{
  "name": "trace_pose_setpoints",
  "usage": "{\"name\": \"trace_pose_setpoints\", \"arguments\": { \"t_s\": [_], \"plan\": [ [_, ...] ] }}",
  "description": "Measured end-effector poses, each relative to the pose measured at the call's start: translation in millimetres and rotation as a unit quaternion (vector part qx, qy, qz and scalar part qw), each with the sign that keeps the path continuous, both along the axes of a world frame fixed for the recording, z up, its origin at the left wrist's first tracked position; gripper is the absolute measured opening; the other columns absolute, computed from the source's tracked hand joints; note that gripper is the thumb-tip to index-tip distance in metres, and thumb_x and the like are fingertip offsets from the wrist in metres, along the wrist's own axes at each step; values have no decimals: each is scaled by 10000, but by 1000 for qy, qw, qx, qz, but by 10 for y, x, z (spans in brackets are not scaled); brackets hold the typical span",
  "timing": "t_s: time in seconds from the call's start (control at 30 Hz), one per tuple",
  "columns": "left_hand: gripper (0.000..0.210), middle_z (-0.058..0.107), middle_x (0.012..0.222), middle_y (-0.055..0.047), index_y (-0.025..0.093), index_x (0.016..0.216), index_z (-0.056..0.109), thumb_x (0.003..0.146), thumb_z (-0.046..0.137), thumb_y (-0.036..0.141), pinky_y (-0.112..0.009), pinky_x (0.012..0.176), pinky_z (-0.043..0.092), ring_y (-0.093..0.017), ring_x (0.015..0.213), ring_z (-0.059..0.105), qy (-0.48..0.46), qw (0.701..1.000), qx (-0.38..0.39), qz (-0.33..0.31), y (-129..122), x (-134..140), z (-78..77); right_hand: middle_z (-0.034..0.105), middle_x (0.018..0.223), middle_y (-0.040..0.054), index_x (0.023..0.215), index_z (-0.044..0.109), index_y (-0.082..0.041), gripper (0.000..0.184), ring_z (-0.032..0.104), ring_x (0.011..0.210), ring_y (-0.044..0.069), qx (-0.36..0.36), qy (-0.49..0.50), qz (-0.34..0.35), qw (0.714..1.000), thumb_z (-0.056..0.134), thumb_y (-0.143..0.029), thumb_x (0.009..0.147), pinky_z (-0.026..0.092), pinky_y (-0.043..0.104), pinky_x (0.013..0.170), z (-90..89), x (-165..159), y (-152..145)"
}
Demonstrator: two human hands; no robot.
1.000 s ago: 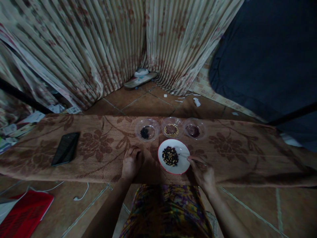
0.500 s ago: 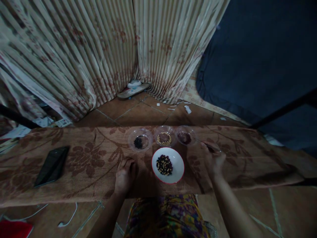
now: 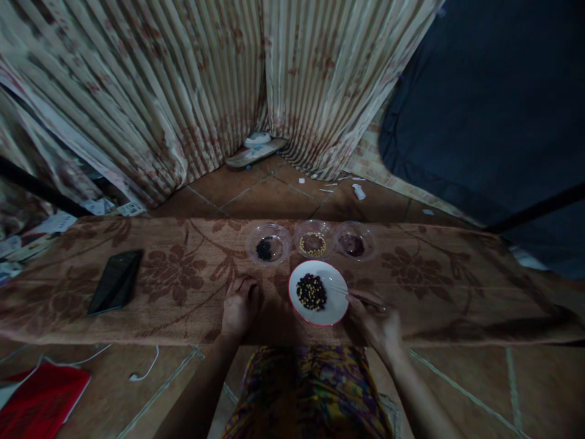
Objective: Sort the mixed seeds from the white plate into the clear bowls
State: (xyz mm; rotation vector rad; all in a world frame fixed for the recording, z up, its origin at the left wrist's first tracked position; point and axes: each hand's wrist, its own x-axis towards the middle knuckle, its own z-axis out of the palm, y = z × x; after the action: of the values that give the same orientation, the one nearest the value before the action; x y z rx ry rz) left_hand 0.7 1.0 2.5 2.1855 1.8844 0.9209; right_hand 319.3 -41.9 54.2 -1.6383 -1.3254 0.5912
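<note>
My right hand (image 3: 377, 323) is closed round a thin, two-pronged tool (image 3: 368, 299) that looks like tweezers. Its pale prongs reach over the right side of a white bowl (image 3: 336, 310) with a red rim. A heap of dark and yellow beans (image 3: 311, 292) lies in the left part of this bowl. To the bowl's left, my left hand (image 3: 241, 306) rests on the cloth with curled fingers, and nothing shows in it. Behind the bowl stand three clear plastic bowls: one with black beans (image 3: 264, 249), one with yellow beans (image 3: 312, 245), one with dark red beans (image 3: 351, 245).
A brown flowered cloth (image 3: 173, 274) covers the narrow table. On its left lies a dark phone or tablet (image 3: 115, 281). Beyond the table are a skateboard (image 3: 256, 152), striped curtains (image 3: 219, 79) and small white scraps on the tiles. A red bag (image 3: 43, 399) lies at lower left.
My right hand has moved left, bringing the two-pronged tool from beside the dark red beans to over the white bowl. My left hand stays curled on the cloth. The camera view has shifted slightly.
</note>
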Motion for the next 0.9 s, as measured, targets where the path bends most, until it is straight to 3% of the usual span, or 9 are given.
{"name": "trace_pose_setpoints", "arguments": {
  "t_s": [0.1,0.43,0.9],
  "plan": [
    [148,669,1035,-76,220,994,639,926,511,249,-368,905,501,-226,973,615,0,1000,-1,-1,-2,2,2,749,941,100,882,778,-208,349,698,785,234,-25,-6,14,1000,673,-535,821,552,340,650,34,-40,-17],
    [145,666,1027,-71,221,982,636,924,506,245,-357,893,507,-223,963,616,-5,1000,-9,7,-8,27,44,738,970,90,887,780,-231,309,693,868,232,-16,-43,37,998,649,-510,865,567,331,695,-76,-93,-30],
    [151,664,1016,-76,225,976,638,919,501,250,-366,885,514,-224,968,620,-13,1000,-7,2,-10,23,49,731,935,83,884,782,-242,314,682,872,237,7,-52,37,998,638,-521,871,566,361,752,-78,-76,-39]
  ]
}}
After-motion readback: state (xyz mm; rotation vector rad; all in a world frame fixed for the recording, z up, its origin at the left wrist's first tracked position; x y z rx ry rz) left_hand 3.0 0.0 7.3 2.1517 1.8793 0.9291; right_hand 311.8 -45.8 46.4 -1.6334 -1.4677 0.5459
